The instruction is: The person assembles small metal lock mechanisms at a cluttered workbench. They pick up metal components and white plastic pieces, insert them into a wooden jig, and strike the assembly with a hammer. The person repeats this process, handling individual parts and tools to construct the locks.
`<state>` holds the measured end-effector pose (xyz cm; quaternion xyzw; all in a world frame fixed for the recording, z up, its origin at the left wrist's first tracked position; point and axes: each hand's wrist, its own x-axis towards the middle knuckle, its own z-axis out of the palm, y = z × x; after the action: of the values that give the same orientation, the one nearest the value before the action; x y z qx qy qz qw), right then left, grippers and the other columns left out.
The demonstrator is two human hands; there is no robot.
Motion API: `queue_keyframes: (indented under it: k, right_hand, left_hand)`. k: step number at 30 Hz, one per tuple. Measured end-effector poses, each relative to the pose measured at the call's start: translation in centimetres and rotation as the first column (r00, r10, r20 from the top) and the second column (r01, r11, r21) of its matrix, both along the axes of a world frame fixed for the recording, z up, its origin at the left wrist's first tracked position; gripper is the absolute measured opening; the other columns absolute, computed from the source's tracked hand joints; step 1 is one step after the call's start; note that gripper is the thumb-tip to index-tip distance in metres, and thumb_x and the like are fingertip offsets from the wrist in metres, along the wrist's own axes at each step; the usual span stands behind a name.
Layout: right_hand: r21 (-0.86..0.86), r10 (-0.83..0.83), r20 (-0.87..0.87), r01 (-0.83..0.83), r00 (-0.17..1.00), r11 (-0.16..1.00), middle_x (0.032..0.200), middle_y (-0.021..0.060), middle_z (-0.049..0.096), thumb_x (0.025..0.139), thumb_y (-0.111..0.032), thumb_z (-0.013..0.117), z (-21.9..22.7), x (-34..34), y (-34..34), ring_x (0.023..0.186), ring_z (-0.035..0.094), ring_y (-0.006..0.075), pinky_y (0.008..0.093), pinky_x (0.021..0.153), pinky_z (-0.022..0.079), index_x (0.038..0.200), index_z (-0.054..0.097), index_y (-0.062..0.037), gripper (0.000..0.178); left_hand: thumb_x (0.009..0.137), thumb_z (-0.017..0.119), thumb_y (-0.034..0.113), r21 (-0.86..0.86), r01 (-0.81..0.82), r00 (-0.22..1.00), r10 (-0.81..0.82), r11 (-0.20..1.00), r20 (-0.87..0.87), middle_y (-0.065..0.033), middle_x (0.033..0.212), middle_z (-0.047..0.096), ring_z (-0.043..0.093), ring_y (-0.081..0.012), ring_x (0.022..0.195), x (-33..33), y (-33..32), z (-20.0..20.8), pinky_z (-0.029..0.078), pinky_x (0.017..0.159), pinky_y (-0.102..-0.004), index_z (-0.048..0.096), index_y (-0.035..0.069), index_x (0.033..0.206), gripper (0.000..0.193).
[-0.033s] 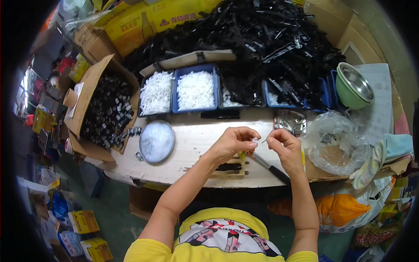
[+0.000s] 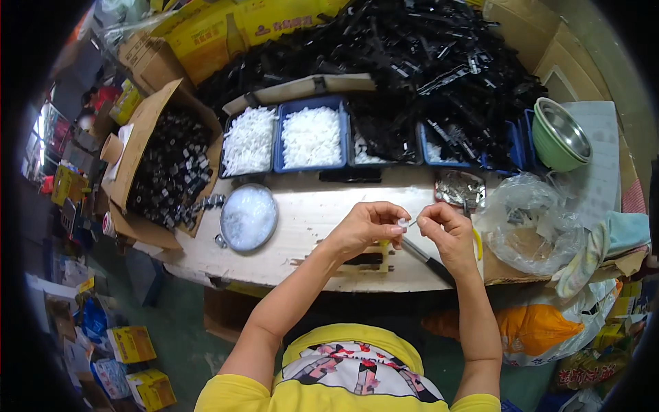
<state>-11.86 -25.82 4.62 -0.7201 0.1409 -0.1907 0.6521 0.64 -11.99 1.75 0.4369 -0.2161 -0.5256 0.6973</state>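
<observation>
Above the front part of the worktable, my left hand [image 2: 371, 228] pinches a small white plastic piece [image 2: 403, 222] between thumb and fingers. Close beside it, my right hand [image 2: 446, 232] is closed on a thin metal pin [image 2: 413, 222] whose tip points at the white piece. Whether the pin touches the piece is too small to tell. Below my hands lies a tool with a metal shaft and a black handle [image 2: 439, 270]. A small wooden fixture with a dark part [image 2: 367, 259] sits left of that tool, partly hidden by my left arm.
Blue trays [image 2: 312, 169] hold white and black pieces, with a heap of black plastic parts [image 2: 412, 41] behind. At left stand a round dish [image 2: 248, 218] and a carton [image 2: 152, 141] of black pieces. Metal bits, green bowls [image 2: 557, 162] and a clear plastic bag [image 2: 528, 237] are at right.
The view has shifted slightly, so the table contents appear a little higher and farther right. Both hands keep nearly the same pose and grip.
</observation>
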Motion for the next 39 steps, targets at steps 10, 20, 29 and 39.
queue_keyframes:
  k: [10,20,29,39]
  right_hand:
    - [0.022,0.135,-0.049,-0.134,0.99,0.991,0.067,-0.0038,0.055,0.081,-0.009,0.061,-0.7,1.0,3.6,0.06,0.043,0.0025,0.0184,0.053,0.035,0.079,0.059,-0.0016,0.008]
    - [0.139,0.24,-0.189,-0.216,0.952,0.966,0.067,-0.0011,0.056,0.081,-0.01,0.06,-1.1,1.7,5.4,0.062,0.048,0.0061,0.0212,0.056,0.038,0.081,0.06,-0.0021,0.008]
    - [-0.801,0.225,0.14,-0.023,0.964,0.598,0.075,0.0031,0.06,0.068,-0.003,0.068,-1.0,1.6,7.0,0.065,0.05,0.0185,0.0311,0.066,0.033,0.085,0.062,-0.0063,0.019]
    - [-0.848,0.263,0.06,-0.09,0.963,0.523,0.072,0.0001,0.058,0.065,-0.006,0.069,-3.1,2.1,7.0,0.067,0.05,0.0169,0.0325,0.066,0.031,0.078,0.06,-0.0089,0.016]
  left_hand:
    - [0.077,0.068,0.004,0.074,-0.114,0.992,0.109,0.991,0.066,-0.007,0.072,0.062,0.061,-0.0133,0.062,-1.4,5.5,0.5,0.053,0.06,-0.0259,0.063,-0.002,0.09,0.016]
    - [0.078,0.068,0.007,0.01,-0.313,0.913,0.298,0.95,0.279,-0.0066,0.073,0.064,0.061,-0.0097,0.063,-2.5,7.3,-0.1,0.05,0.056,-0.0207,0.062,-0.003,0.089,0.016]
    - [0.077,0.066,0.0,0.023,-0.394,0.898,0.379,0.919,0.224,-0.0094,0.077,0.063,0.062,-0.0133,0.065,-2.5,8.7,-1.3,0.052,0.059,-0.0237,0.061,-0.004,0.089,0.013]
    - [0.075,0.067,0.004,-0.058,-0.535,0.473,0.356,0.843,0.806,-0.0057,0.081,0.063,0.055,-0.0135,0.073,-2.1,11.1,-1.7,0.043,0.062,-0.026,0.065,0.002,0.088,0.013]
